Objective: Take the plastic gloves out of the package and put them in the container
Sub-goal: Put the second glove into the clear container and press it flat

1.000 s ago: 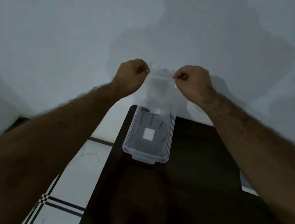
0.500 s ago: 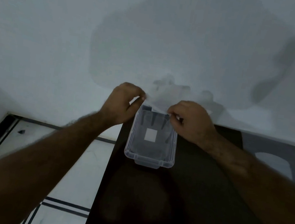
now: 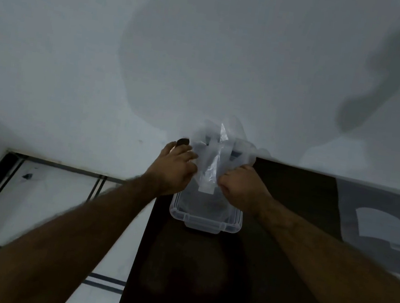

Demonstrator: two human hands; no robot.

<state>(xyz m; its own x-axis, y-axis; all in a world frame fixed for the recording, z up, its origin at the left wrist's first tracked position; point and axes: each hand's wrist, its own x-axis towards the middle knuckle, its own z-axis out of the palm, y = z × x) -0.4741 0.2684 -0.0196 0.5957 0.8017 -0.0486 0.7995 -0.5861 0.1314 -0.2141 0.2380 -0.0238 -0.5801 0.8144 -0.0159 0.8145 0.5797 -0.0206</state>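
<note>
A clear plastic container (image 3: 204,222) stands on a dark table (image 3: 251,287), near its far left corner by the wall. Directly above its far end I hold a thin see-through plastic glove (image 3: 214,158), its fingers pointing up and away. My left hand (image 3: 174,168) grips the glove's left edge and my right hand (image 3: 240,186) grips its right edge, both just over the container's opening. The container's far half is hidden behind the glove and my hands.
A flat plastic package (image 3: 378,225) with a white label lies on the table at the right. A grey wall (image 3: 208,49) rises straight behind the table. Tiled floor (image 3: 57,208) shows to the left of the table's edge.
Both hands have come down with the glove from in front of the wall to just over the container. The glove's fingers now stick up instead of hanging down.
</note>
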